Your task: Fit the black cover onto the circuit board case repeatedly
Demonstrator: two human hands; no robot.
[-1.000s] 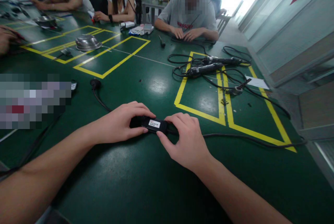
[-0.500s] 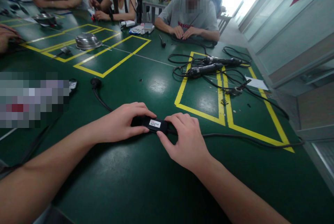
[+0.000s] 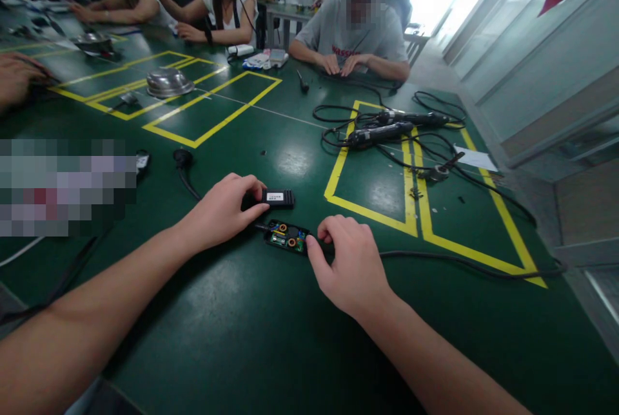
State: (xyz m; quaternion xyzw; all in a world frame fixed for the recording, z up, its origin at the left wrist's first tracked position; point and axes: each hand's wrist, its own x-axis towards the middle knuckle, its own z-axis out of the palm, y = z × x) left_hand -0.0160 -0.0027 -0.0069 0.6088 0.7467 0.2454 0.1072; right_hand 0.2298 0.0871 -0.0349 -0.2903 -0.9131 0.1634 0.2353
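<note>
Between thumb and fingers, my left hand holds the black cover by its left end; a white label faces up. Just below the cover lies the opened black case, its circuit board and copper-coloured coils showing. My right hand grips the right end of this case, where the black cable leaves it to the right. Another cable leads from the case's left side, passes behind my left hand and ends in a black plug.
Two black electric screwdrivers with coiled cords lie inside yellow tape at the right, near small metal parts. A metal bowl stands at the back left. People sit across the green table, and a person's hand is at the left edge.
The cover has come off the case and moved up with my left hand, exposing the circuit board. My right hand has stayed at the case's right end.
</note>
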